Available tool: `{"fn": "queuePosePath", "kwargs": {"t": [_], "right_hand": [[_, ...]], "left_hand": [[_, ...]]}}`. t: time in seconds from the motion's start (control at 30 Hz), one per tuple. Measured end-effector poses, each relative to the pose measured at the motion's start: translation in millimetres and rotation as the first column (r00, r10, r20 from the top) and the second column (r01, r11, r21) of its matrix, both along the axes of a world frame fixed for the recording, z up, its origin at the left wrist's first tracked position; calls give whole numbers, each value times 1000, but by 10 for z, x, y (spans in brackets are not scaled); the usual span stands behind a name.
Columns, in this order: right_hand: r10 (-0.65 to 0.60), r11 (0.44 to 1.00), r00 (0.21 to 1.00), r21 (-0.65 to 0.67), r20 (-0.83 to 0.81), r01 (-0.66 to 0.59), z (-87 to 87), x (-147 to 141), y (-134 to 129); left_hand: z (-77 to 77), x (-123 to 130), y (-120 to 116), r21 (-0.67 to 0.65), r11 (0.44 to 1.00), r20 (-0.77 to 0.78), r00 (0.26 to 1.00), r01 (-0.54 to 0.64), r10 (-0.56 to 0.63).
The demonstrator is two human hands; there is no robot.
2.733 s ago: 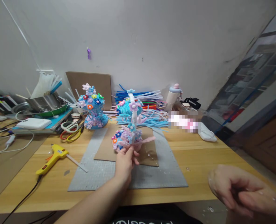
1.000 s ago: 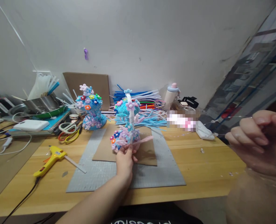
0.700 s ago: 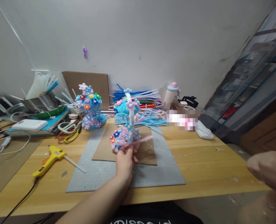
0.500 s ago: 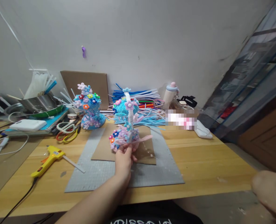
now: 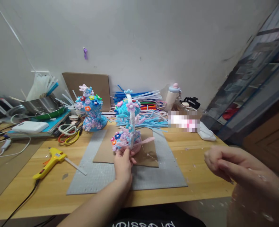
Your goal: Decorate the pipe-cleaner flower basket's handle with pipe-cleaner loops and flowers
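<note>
My left hand [image 5: 123, 162] is closed at the foot of a pipe-cleaner flower ornament [image 5: 130, 126], pinching its base. The ornament has a white wrapped stem, a blue fluffy dome and small felt-like flowers. A pink strip [image 5: 144, 141] sticks out to the right from beside my fingertips. My right hand [image 5: 234, 167] is raised over the table's right side with its fingers curled shut. Small clear beads [image 5: 148, 154], seemingly on a thin string, show beside the ornament and around my right hand; the thread itself is too fine to make out.
Cardboard [image 5: 101, 154] lies on a grey cutting mat [image 5: 92, 176]. To the left are a yellow glue gun [image 5: 51, 162], scissors [image 5: 71, 137] and a second flower ornament [image 5: 89, 107]. Pipe cleaners [image 5: 151, 121], a bottle [image 5: 173, 96] and a white packet [image 5: 207, 131] are at the back.
My right hand has come up and inward from the lower right edge, with clear beads showing around it. The left hand keeps its hold, almost unmoved.
</note>
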State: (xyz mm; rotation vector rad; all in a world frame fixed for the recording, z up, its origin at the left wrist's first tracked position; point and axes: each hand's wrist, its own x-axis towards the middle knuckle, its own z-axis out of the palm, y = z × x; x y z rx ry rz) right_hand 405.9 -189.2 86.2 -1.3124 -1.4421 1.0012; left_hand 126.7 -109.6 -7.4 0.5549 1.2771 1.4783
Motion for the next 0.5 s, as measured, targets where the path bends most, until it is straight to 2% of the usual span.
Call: {"fn": "queuePosePath", "kwargs": {"t": [0.1,0.2,0.37,0.5], "right_hand": [[134,991,991,-1,21,-134,62,-80,124],[241,971,971,4,-2,-241,49,-79,175],[218,976,975,0,-54,-218,-48,-56,189],[190,980,977,-38,-100,-194,-59,-82,184]], "left_hand": [[32,3,9,2,1000,11,1000,9,-9],[44,8,21,10,1000,21,1000,19,-19],[52,12,18,48,999,22,1000,1,-2],[82,9,31,66,998,5,1000,-8,7]]}}
